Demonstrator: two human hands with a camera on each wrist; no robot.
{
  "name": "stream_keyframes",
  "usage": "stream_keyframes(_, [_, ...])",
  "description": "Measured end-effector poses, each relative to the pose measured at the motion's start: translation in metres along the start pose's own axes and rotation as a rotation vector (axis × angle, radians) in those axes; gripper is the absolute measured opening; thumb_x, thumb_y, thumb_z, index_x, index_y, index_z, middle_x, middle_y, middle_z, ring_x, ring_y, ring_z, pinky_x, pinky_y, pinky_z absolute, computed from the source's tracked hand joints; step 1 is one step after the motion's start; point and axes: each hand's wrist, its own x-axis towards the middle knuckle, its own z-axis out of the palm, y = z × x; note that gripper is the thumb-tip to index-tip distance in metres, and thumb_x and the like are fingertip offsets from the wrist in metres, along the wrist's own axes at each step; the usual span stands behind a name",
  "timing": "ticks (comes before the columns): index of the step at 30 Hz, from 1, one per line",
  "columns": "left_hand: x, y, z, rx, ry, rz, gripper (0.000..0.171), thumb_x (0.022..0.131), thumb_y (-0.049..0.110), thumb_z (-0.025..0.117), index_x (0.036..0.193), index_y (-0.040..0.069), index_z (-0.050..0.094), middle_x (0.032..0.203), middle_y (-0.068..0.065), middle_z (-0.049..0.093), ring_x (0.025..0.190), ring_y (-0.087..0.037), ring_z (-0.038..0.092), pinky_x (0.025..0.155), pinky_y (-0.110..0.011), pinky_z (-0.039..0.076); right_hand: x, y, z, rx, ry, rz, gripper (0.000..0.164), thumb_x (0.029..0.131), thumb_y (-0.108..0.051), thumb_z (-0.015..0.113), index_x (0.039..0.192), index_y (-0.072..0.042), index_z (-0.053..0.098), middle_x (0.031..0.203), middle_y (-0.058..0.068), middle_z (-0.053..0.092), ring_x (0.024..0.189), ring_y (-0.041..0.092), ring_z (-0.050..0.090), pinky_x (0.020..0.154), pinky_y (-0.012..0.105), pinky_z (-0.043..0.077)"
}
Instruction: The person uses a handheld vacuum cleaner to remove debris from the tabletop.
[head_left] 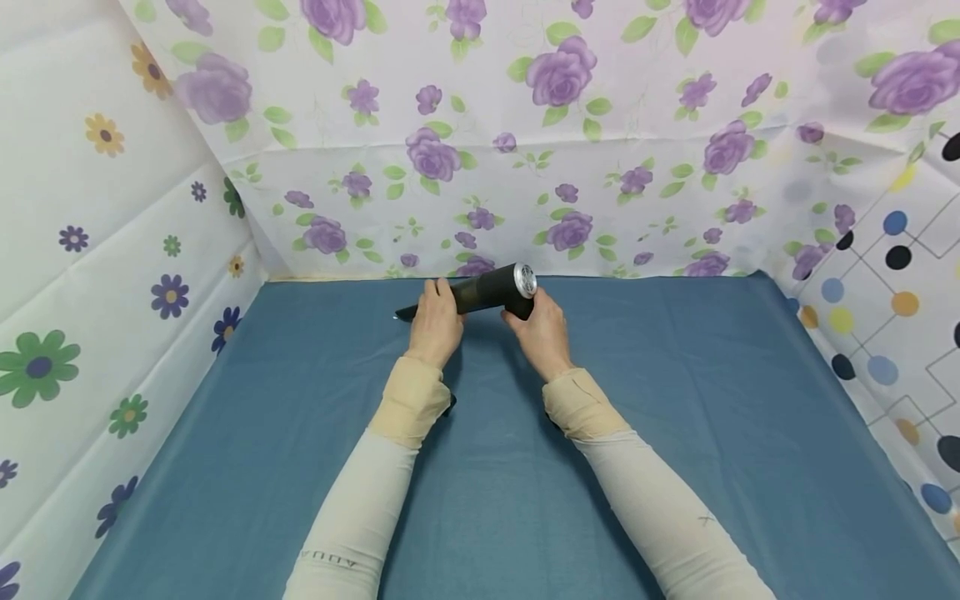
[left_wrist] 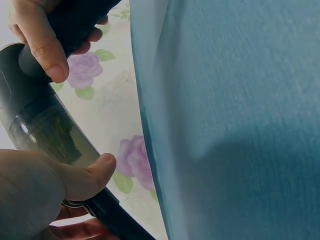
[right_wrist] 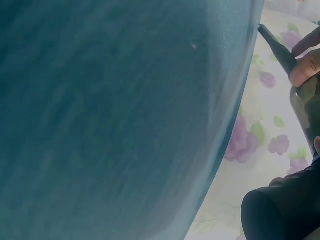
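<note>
A black handheld vacuum cleaner [head_left: 487,290] is held level above the far part of the table, its silver round end turned right. My left hand [head_left: 437,321] grips its front section, around the clear dust cup [left_wrist: 42,131], with the thumb laid across it. A narrow dark nozzle [right_wrist: 281,54] sticks out past that hand, pointing left. My right hand [head_left: 546,337] holds the handle [left_wrist: 80,22], which angles down from the body. In the right wrist view the handle's blunt end [right_wrist: 262,215] shows, while most of the right hand is hidden.
A blue cloth [head_left: 495,500] covers the table. Behind it hangs a white sheet with purple roses [head_left: 562,75]. Flower-patterned sheeting [head_left: 67,292] stands at the left, and dotted sheeting [head_left: 885,333] at the right.
</note>
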Motion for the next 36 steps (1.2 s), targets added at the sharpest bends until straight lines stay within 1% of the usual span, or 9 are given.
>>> stream_keyframes(9, [0.0006,-0.005,-0.0006,-0.012,-0.006,-0.011,0.054,0.091,0.011,0.07,0.132,-0.004,0.039,0.119,-0.023,0.043,0.107,-0.037,0.053,0.089,-0.047,0.05,0.0028,-0.0013,0.0047,-0.009,-0.017,0.019,0.047,0.088,-0.027,0.075,0.123,-0.001,0.056,0.108,0.015,0.063,0.092,0.03,0.063,0.077,0.043,0.052])
stream_keyframes(17, [0.0002,-0.0055,-0.0006,-0.009,-0.009,-0.008,0.052,0.091,0.011,0.071,0.13,-0.004,0.041,0.117,-0.023,0.044,0.105,-0.037,0.052,0.089,-0.046,0.05,0.0033,-0.0019,0.0057,-0.02,-0.02,0.034,0.049,0.089,-0.028,0.075,0.125,-0.002,0.055,0.111,0.016,0.063,0.095,0.031,0.063,0.079,0.044,0.052])
stream_keyframes(23, [0.0003,-0.0056,0.0009,0.001,-0.013,-0.013,0.05,0.091,0.013,0.071,0.128,-0.004,0.042,0.116,-0.023,0.045,0.105,-0.036,0.053,0.089,-0.046,0.05,0.0028,-0.0021,0.0058,-0.059,-0.029,0.048,0.049,0.09,-0.03,0.073,0.124,0.0,0.053,0.106,0.018,0.063,0.09,0.032,0.064,0.074,0.045,0.051])
stream_keyframes(36, [0.0002,-0.0021,0.0015,0.009,-0.024,-0.02,0.049,0.092,0.014,0.07,0.128,-0.003,0.042,0.116,-0.021,0.044,0.106,-0.035,0.052,0.089,-0.045,0.051,0.0029,0.0003,0.0058,-0.061,-0.012,0.044,0.047,0.09,-0.026,0.074,0.123,0.0,0.051,0.103,0.017,0.062,0.087,0.031,0.063,0.071,0.044,0.051])
